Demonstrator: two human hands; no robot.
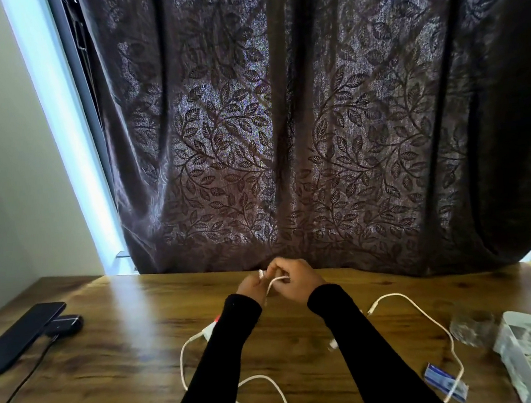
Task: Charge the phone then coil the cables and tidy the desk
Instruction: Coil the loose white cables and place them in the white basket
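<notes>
Loose white cable (276, 390) rises to both hands (280, 280), pinched between them.

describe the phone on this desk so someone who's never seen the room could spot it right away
Start at the wooden desk under the dark leaf-patterned curtain and go to its far left edge. The phone is the long flat black slab there, beside a small black block; the loose cables mid-desk are white.
</notes>
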